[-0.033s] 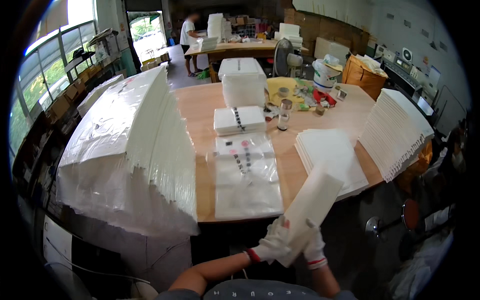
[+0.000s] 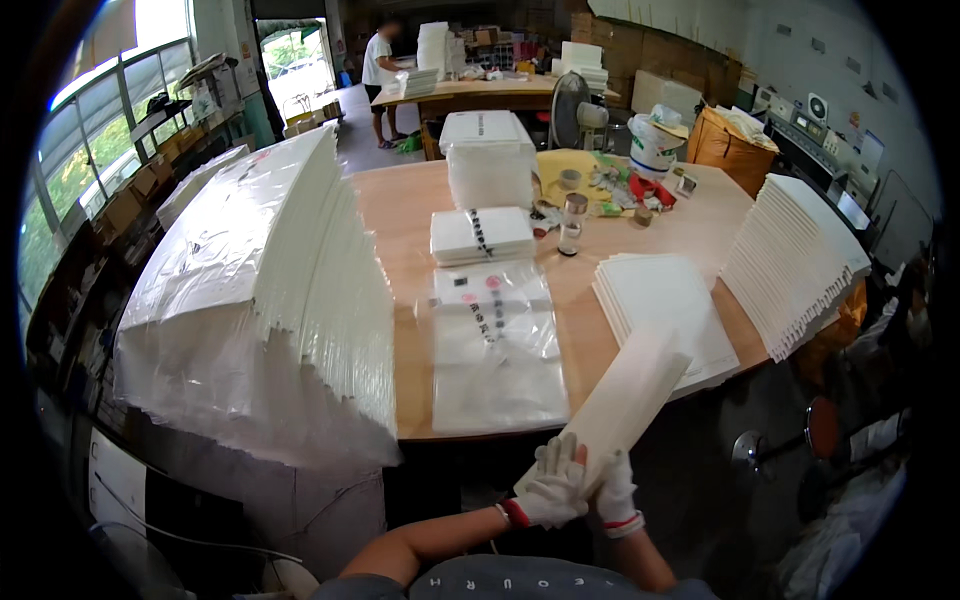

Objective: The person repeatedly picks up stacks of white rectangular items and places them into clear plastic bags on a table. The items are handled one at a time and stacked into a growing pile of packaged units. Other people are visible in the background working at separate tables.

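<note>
A long white paper piece (image 2: 625,385) slants up from my hands over the table's front edge. Whether it is one folded sheet or several is not clear. My left hand (image 2: 553,485), in a white glove with a red cuff, lies against its face near the lower end, fingers stretched out, one fingertip bare. Closed around its lower right edge is my gloved right hand (image 2: 617,497). The paper's upper end overlaps a stack of white sheets (image 2: 660,295). Left of it, a clear printed plastic bag (image 2: 500,370) lies flat on the table.
A tall plastic-wrapped stack (image 2: 230,260) stands left on the wooden table (image 2: 400,200). Packed white bundles (image 2: 485,235), a glass bottle (image 2: 571,228) and a leaning white stack (image 2: 790,265) surround the work spot. A fan (image 2: 570,112), a stool (image 2: 820,430) and a person (image 2: 380,70) are beyond.
My left hand has shifted slightly up the paper, its fingers straighter. The right hand has come a little closer to it, and the paper's lower end has moved left and up.
</note>
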Motion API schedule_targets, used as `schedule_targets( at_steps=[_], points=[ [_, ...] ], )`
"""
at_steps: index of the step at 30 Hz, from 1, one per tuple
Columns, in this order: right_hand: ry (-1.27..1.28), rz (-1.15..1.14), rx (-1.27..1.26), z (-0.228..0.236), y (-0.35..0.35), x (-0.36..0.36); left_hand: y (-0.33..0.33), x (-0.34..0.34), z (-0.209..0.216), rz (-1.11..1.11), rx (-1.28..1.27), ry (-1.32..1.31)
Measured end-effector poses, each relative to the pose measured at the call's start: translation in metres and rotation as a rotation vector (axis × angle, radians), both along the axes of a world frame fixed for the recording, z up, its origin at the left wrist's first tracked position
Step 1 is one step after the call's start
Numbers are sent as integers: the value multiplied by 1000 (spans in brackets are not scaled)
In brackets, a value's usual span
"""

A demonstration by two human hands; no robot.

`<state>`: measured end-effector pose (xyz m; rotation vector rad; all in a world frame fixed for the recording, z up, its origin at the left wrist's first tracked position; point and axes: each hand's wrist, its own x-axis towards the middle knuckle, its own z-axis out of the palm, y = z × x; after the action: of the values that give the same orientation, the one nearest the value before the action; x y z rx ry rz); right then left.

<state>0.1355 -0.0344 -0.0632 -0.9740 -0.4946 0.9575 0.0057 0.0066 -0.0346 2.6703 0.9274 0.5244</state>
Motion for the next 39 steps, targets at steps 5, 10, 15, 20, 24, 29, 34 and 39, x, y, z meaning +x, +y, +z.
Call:
schedule_targets(
  at_steps=[5,10,15,20,24,29,34,39],
  points=[
    [-677,-82,32,41,26,0,57,-27,31,-31,-111,-372],
    [-1363,104,102,74,20,31,176,-79,53,533,-125,-387],
    [-1731,498,-396,71,54,4,160,-27,-11,98,-147,-799],
    [-1422,457,-833,73,103,-19,111,-26,12,26,-10,-437],
    [-1669,-300,-317,-36,151,-22,137,-77,-54,-94,31,-145],
    [-1807,119,-694,-64,191,-4,181,-139,-82,432,-31,-577],
    [-2160,125,-495,-4,141,-22,165,-156,-75,692,-605,-771],
    [-1760,514,-836,16,63,-23,87,-171,-57,698,-580,-403]
  ],
)
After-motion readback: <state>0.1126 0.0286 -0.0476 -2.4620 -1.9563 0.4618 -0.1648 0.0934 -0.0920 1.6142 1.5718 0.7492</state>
